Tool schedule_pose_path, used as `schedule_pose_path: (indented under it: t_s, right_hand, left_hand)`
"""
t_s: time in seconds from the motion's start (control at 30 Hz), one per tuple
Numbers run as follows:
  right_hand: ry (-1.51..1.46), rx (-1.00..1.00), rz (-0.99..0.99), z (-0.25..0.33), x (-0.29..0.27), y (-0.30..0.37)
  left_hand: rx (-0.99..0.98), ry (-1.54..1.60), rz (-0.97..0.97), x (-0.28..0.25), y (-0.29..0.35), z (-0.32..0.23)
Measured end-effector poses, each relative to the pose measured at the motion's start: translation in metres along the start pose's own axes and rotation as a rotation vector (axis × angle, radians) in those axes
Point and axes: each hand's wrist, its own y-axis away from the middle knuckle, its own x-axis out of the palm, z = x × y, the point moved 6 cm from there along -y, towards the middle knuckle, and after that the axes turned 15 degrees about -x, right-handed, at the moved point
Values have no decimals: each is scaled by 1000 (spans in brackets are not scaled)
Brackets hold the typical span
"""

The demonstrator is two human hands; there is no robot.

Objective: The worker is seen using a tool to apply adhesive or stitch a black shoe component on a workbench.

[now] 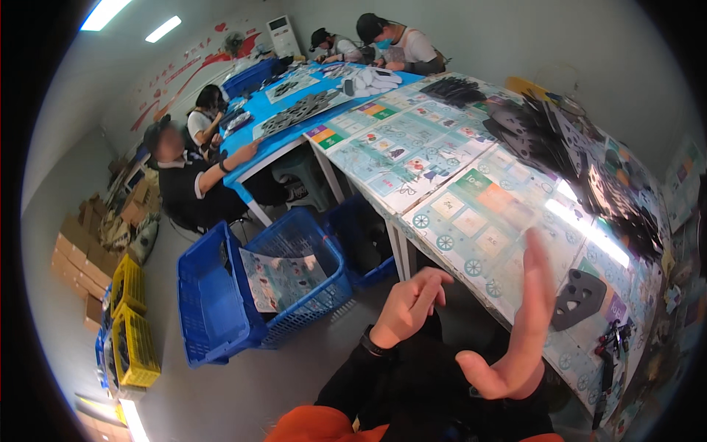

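My right hand (521, 324) is raised beside the table's near edge, its fingers stretched upward and slightly blurred, the thumb out to the left. Nothing is in it. My left hand (411, 306), with a black band at the wrist, hovers left of it, off the edge. Its fingers are loosely bent and a little apart, and no object shows in them. A dark grey flat piece with cut-out holes (578, 298) lies on the table just right of my right hand. The table (456, 247) has a printed covering with wheel drawings and coloured squares.
Stacked dark flat pieces (582, 158) fill the table's far right side. Dark tools (610, 353) lie near the right edge. Blue crates (221, 298) stand on the floor at left, yellow crates (135, 346) beyond. Several people sit around a blue table (254, 158).
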Motion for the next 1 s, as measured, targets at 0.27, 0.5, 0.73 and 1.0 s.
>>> schedule_pose_path:
  t_s: [0.27, 0.5, 0.73, 1.0]
  right_hand:
    - [168, 133, -12, -24, -13, -5]
    - [262, 99, 27, -7, -31, -10]
    - [-359, -68, -19, 16, -11, -8]
    - [-573, 85, -139, 23, -50, 1]
  left_hand:
    - [81, 102, 66, 3, 3, 0]
    - [31, 55, 82, 11, 5, -10]
    - [3, -72, 66, 15, 0, 2]
    - [21, -73, 127, 28, -1, -10]
